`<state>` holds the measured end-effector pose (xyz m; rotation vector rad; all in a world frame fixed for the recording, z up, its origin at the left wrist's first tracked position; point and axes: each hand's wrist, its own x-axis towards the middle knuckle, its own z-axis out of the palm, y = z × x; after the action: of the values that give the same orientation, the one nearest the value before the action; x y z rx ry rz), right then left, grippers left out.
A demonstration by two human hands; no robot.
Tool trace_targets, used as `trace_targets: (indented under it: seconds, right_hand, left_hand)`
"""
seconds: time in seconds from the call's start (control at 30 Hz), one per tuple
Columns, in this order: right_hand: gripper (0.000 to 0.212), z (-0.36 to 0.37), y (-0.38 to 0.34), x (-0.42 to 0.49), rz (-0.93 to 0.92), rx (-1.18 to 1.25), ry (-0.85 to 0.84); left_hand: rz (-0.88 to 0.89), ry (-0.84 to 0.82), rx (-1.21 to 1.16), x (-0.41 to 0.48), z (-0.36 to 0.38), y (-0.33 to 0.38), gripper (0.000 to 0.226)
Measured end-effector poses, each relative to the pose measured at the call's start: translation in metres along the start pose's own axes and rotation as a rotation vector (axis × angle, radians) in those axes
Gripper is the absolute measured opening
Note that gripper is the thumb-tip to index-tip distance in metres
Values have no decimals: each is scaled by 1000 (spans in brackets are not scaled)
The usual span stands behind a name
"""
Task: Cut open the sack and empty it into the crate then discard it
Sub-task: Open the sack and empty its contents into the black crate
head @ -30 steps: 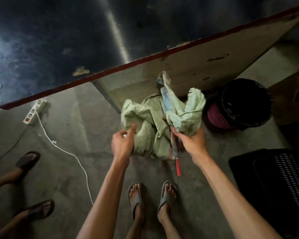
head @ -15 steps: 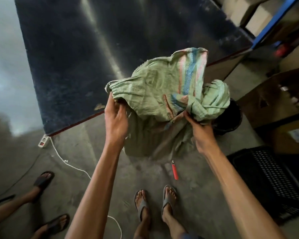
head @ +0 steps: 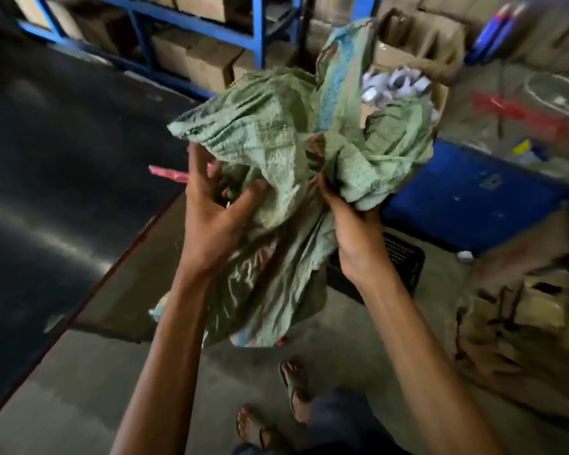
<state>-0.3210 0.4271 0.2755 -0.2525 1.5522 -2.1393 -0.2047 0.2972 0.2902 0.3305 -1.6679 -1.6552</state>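
A crumpled, limp green woven sack (head: 276,152) with a blue and pink stripe is bunched up at chest height between both hands. My left hand (head: 216,211) grips its left folds from below, fingers dug into the fabric. My right hand (head: 352,231) clutches the right side of the bundle. The lower part of the sack hangs down to about knee height. A black slotted crate (head: 404,261) sits on the floor just behind my right wrist, mostly hidden. A small red tip (head: 280,341) peeks out under the sack's hem.
A dark table top (head: 46,178) with a red edge fills the left. Blue shelving (head: 191,24) with cardboard boxes stands at the back. An open carton (head: 418,44) of pale items lies behind the sack, a blue bin (head: 473,195) to the right, brown cardboard (head: 523,307) at the far right.
Both hands have lifted the sack from the floor and gathered it into a tighter bundle. The view has swung up and right, from the floor by the table toward the shelves and boxes.
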Motion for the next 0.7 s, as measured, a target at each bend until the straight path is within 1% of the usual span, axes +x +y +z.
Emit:
trace_targets:
  seconds: [0.03, 0.07, 0.17, 0.23, 0.37, 0.4, 0.47, 0.57, 0.7]
  right_hand:
    - [39, -10, -2, -5, 12, 11, 21]
    - [37, -20, -2, -9, 42, 20, 49]
    - [43, -53, 7, -14, 112, -20, 181]
    - [43, -80, 11, -14, 137, -57, 258]
    - [21, -142, 24, -6, 204, -34, 367]
    - [20, -160, 31, -1, 205, -26, 393]
    - [25, -193, 41, 8, 221, -22, 440]
    - [35, -242, 55, 29, 266, -55, 461]
    - [57, -312, 78, 70, 333, -74, 487]
  left_hand:
    - [-2, 9, -11, -3, 17, -5, 65]
    - [-11, 29, -21, -5, 33, -13, 65]
    - [-82, 55, -47, -9, 71, -39, 70]
    - [-156, 53, -51, -12, 92, -58, 73]
    - [-280, 50, -35, -15, 139, -96, 70]
    - [-312, 42, -29, -16, 151, -106, 69]
    - [-390, 26, -33, -19, 177, -128, 68]
    - [-478, -26, -14, -21, 216, -172, 66]
    - [-561, -51, 83, -13, 271, -243, 64]
